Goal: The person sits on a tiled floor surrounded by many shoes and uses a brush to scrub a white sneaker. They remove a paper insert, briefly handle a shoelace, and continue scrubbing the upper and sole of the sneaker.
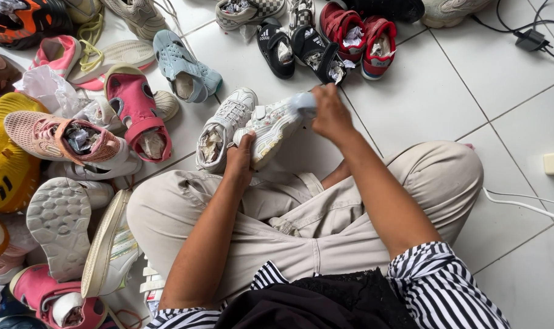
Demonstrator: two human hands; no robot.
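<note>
left hand (239, 159) closed around the heel end of a small white lace-up sneaker with a pale rubber sole (269, 127); fingers wrap the rear of the shoe, thumb side up. right hand (329, 114) curled shut on a pale blue-white cloth or wad (303, 102), pressed against the toe end of the same sneaker; whether it is cloth or paper cannot be told, blurred.

sneaker held clear of the floor, just above the person's knees in beige trousers (325, 207). long axis runs diagonally, heel low and toward the person's left, toe raised and pointing away to the upper right. sole side faces mostly right and down, upper faces left.

just beside it on the white tiled floor (460, 91) lies a matching white sneaker stuffed with crumpled paper (223, 127), toe pointing away, near the left hand but apart from it.

around: a pink strap sandal (136, 116) and a light blue strap sandal (184, 66) to the left; a pair of red sneakers with paper inside (359, 36) and black sneakers (275, 47) farther out; a yellow knit shoe (2, 164) at the left edge; a grey-soled shoe turned sole up (60, 222) beside the left knee. striped black-and-white sleeves (441, 286) at the bottom. a white cable (521, 206) crosses the tiles on the right.
</note>
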